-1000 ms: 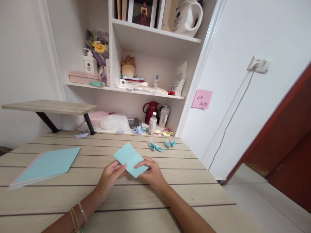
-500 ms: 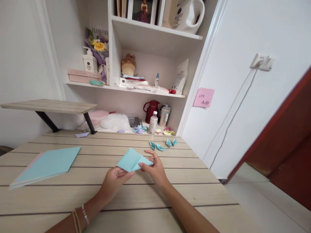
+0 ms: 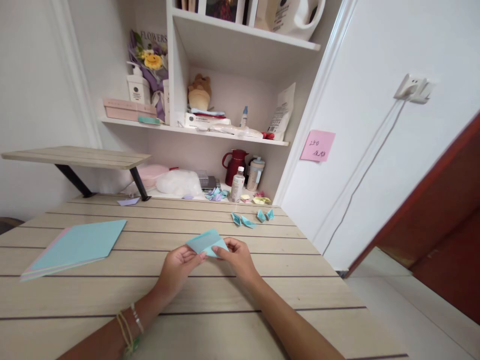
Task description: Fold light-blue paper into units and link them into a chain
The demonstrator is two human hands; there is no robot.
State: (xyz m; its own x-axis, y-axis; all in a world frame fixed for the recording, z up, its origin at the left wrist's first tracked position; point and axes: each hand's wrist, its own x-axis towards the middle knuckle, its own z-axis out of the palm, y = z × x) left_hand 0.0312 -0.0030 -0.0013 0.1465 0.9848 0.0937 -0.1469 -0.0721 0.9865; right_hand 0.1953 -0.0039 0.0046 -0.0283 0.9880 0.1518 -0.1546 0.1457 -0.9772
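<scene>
A folded light-blue sheet of paper [image 3: 204, 242] is held up over the middle of the table, between both hands. My left hand [image 3: 183, 264] pinches its left lower edge, thumb in front and fingers behind. On the other side, my right hand [image 3: 236, 257] grips the right part, with the thumb pressed on the front face. The fingers behind the paper are partly hidden. Beyond my right hand lie several small folded blue paper pieces [image 3: 247, 222]. To the left rests a stack of coloured paper [image 3: 80, 245], blue on top.
A small raised wooden stand [image 3: 75, 157] on black legs is at the back left. Behind the table, shelves hold a bottle [image 3: 237, 185], a red jug [image 3: 235, 167], a plastic bag [image 3: 179, 183] and folded papers [image 3: 216, 194]. A purple paper piece [image 3: 128, 202] lies near the stand.
The blue paper has been turned, and its right-hand point no longer sticks out past my right hand. My right fingers have closed in around its edge. The view has shifted slightly.
</scene>
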